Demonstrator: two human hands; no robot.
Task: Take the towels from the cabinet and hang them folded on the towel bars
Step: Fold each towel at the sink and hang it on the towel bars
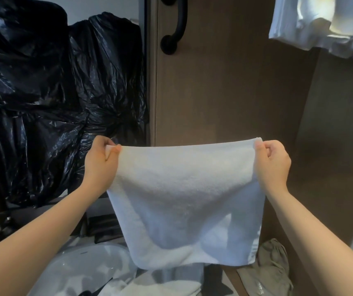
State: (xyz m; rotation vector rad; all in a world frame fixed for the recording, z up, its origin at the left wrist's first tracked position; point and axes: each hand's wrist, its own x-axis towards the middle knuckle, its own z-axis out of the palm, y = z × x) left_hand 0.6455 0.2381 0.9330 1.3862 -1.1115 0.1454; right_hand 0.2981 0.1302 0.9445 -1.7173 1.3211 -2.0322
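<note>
A white towel [184,199] hangs spread out in front of me, held up by its two top corners. My left hand [102,161] pinches the top left corner between thumb and curled fingers. My right hand [272,162] pinches the top right corner the same way. The towel's lower edge hangs free above the clutter below. Behind it stands a brown wooden cabinet door [224,82] with a black handle [175,24]. No towel bar is in view.
Large black plastic bags [54,92] fill the left side. White fabric [325,24] hangs at the top right. Below lie a clear plastic cover [90,270], pale cloths [160,283] and a grey-green garment [271,268]. The dark cabinet interior [331,146] opens at right.
</note>
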